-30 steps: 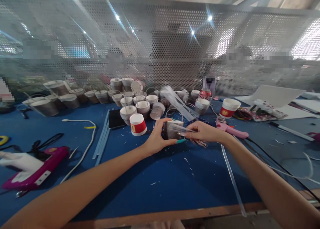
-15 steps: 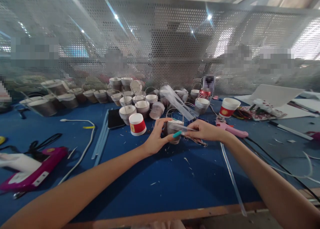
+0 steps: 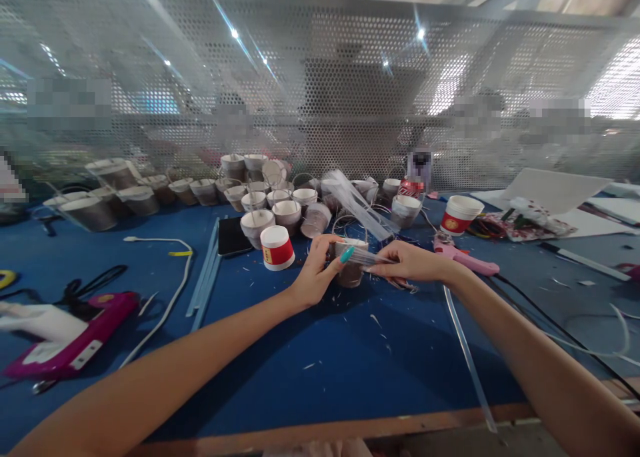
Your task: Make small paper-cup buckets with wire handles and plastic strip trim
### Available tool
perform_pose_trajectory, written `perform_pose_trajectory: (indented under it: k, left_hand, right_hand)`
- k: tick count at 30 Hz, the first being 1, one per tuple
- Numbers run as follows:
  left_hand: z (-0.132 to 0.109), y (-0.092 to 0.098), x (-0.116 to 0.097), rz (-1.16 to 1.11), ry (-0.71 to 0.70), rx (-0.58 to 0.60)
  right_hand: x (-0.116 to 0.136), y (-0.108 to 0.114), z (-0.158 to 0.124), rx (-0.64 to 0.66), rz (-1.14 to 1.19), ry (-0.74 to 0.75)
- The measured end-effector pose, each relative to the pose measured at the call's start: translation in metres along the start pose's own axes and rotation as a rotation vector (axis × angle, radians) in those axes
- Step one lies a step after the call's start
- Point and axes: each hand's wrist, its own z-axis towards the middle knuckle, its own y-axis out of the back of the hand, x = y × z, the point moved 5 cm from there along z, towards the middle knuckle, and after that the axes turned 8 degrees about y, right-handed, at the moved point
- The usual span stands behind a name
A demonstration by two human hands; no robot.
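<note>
My left hand (image 3: pixel 319 274) grips a small grey-wrapped cup (image 3: pixel 351 275) from its left side, the thumb with its teal nail lying across the front near the rim. A thin wire handle arches over this cup. At its right, my right hand (image 3: pixel 400 260) pinches a translucent strip (image 3: pixel 367 256) that runs across the cup's upper front to the left thumb. Behind the hands lies a bundle of clear strips (image 3: pixel 360 204). A white cup with a red band (image 3: pixel 277 248) stands left of my left hand.
Several grey-wrapped cups (image 3: pixel 257 222) stand in rows at the back. A pink glue gun (image 3: pixel 467 258) with its cord lies at right, a black phone (image 3: pixel 234 237) and clear glue sticks (image 3: pixel 204 270) at left. A magenta power strip (image 3: pixel 100 334) is at far left.
My left thumb has moved up and left towards the cup's rim, showing more of the cup's front. My right hand still pinches the strip, almost unmoved.
</note>
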Motion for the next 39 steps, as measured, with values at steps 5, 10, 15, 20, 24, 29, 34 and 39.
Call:
perform_pose_trajectory:
  k: [5,10,15,20,24,29,34,39]
  left_hand:
    - [0.001,-0.002,-0.001,0.012,-0.023,-0.065]
    - [0.001,-0.004,-0.001,0.005,0.003,-0.092]
    - [0.001,-0.004,0.0,-0.016,0.044,-0.085]
    - [0.0,-0.004,0.001,-0.042,0.04,-0.082]
    - [0.0,-0.004,-0.002,-0.056,0.035,-0.064]
    - [-0.001,-0.005,-0.002,-0.078,0.061,-0.038]
    - [-0.003,-0.004,-0.005,-0.074,0.049,-0.017]
    - [-0.007,-0.002,-0.01,-0.057,-0.02,0.03]
  right_hand:
    - [0.004,0.0,0.002,0.013,0.007,-0.003]
    - [0.006,0.003,0.003,-0.014,-0.035,0.013]
    - [0.006,0.002,0.002,-0.046,0.005,0.022]
    - [0.009,0.003,0.002,-0.115,-0.028,0.043]
    - [0.012,0.002,0.0,-0.107,-0.112,0.057]
    - [0.017,0.001,-0.001,-0.094,-0.201,0.063]
    - [0.02,-0.002,-0.001,-0.087,-0.177,0.052]
    - [0.022,-0.004,-0.002,-0.088,-0.135,0.051]
